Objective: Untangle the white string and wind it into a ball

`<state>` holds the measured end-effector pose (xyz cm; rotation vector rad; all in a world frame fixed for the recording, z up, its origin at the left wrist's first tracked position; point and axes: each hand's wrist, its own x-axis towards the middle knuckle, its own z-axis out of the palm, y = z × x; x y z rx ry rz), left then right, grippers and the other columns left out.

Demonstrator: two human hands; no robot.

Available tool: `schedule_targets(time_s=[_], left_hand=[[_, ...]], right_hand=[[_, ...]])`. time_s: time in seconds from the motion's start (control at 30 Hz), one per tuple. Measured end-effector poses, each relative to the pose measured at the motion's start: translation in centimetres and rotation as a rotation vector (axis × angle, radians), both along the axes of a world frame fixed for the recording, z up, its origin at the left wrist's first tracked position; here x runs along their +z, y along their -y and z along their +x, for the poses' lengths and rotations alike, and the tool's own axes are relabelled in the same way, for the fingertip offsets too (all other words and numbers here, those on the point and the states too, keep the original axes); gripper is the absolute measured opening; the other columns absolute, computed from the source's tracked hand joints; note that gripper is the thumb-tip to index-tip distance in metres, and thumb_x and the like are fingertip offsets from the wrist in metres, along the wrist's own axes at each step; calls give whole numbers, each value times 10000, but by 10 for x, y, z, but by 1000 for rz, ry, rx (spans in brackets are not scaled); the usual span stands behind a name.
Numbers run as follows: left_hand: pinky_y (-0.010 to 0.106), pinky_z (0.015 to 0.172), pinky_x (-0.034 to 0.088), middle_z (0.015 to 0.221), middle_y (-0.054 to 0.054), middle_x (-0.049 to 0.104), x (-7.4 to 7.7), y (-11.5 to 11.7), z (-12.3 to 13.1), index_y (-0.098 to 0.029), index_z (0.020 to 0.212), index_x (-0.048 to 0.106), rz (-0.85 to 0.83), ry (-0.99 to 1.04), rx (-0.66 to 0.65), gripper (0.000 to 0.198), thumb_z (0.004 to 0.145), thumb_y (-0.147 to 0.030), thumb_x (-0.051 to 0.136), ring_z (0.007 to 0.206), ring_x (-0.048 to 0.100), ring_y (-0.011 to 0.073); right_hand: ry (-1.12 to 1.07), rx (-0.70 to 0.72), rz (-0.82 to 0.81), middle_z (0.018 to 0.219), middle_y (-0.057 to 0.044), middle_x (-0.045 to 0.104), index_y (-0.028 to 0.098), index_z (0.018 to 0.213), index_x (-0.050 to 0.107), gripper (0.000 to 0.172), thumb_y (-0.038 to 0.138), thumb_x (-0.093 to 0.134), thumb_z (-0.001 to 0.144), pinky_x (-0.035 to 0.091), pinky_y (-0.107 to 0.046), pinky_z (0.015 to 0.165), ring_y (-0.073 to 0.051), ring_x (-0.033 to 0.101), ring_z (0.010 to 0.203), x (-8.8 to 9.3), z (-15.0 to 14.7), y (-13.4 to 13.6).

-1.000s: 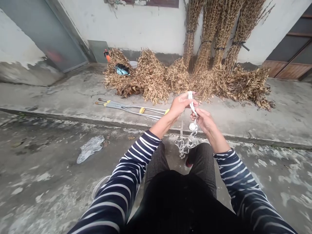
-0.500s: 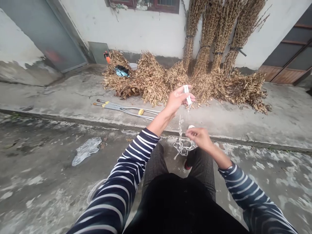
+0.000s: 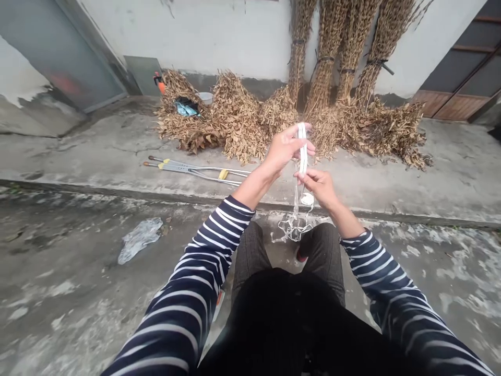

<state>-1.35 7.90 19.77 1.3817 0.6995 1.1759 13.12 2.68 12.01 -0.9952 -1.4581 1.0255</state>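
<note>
A flat white band (image 3: 303, 158) stretches in a narrow loop between my hands, in front of my knees. My left hand (image 3: 282, 149) grips its upper part, with the band looped over the fingers and the thumb pressed on it. Just below, my right hand (image 3: 321, 187) pinches the lower end of the loop between thumb and fingertips. Loose, clear-looking strands (image 3: 296, 201) hang beneath. Lower down, a tangle of thin white strip (image 3: 293, 230) lies by my feet, and a small white bundle (image 3: 307, 199) shows just under my right hand.
A pair of crutches (image 3: 182, 168) lies on the raised concrete ledge (image 3: 117, 156). Piles of dried plants (image 3: 238, 122) line the wall, with tied bundles (image 3: 329, 57) leaning upright. A crumpled plastic bag (image 3: 140, 240) is on the lower ground at left.
My right hand has risen from beside the hanging strands and has taken hold of the band's lower end. The loop is now pulled straighter and longer below my left hand.
</note>
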Motion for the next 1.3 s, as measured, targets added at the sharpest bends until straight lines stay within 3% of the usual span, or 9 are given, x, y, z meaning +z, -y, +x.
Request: schedule_targets(time_s=[0.47,0.6,0.67,0.73,0.83,0.97,1.07,1.17,1.3], left_hand=[[235,745,580,922,61,787,12,-40,-20,-176,1445,579,-9,53,198,456,990,-180,611,867,767,169],[231,733,579,949,55,789,16,-51,-30,-192,1454,568,-13,78,250,458,998,-202,611,902,772,175],[232,741,581,956,52,791,11,-57,-32,-217,1457,571,-42,110,272,466,993,-204,622,910,772,171],[232,748,583,951,48,794,7,-62,-30,-244,1464,569,-70,138,278,483,987,-196,629,910,773,165],[222,753,583,945,42,798,5,-64,-21,-264,1476,558,-84,158,253,496,989,-185,616,929,773,162],[221,770,582,962,51,795,15,-54,-9,-232,1464,565,-66,153,165,465,1003,-190,599,964,773,169],[248,789,591,981,67,787,22,-38,-1,-207,1453,575,-60,130,94,453,1002,-189,607,951,772,180],[266,811,595,973,69,777,22,-23,5,-202,1455,577,-63,104,39,467,991,-192,629,941,768,183],[263,826,591,959,61,771,20,-12,14,-199,1458,576,-50,79,-74,480,982,-195,635,932,765,172]], right_hand=[[347,116,-299,653,-56,710,175,699,741,584,743,657,809,404,-275,507,-150,556,520,-86,40,76],[686,-270,-146,661,-119,717,152,764,797,662,730,509,905,432,-334,519,-227,600,546,-90,106,92],[896,-589,89,804,-175,750,139,941,837,632,625,435,979,458,-366,590,-295,674,720,-88,132,108],[1085,-715,151,821,-179,737,163,1104,832,541,486,404,1033,458,-372,590,-309,678,778,-92,137,131],[1169,-313,92,900,-147,757,231,1317,750,433,304,440,1024,542,-344,580,-277,706,831,-120,104,171],[1046,198,-50,1393,-85,694,295,1320,729,517,115,615,849,617,-412,989,-288,671,1262,-155,52,181],[792,25,-109,1352,-116,712,246,1215,776,356,175,625,900,556,-514,1084,-311,676,1261,-131,45,137],[412,-146,-119,1162,-114,766,241,1273,735,382,369,705,914,643,-481,862,-272,742,1007,-65,54,74],[101,-140,55,1357,-70,689,320,1291,714,456,448,785,859,615,-321,818,-213,661,1152,15,48,11]])
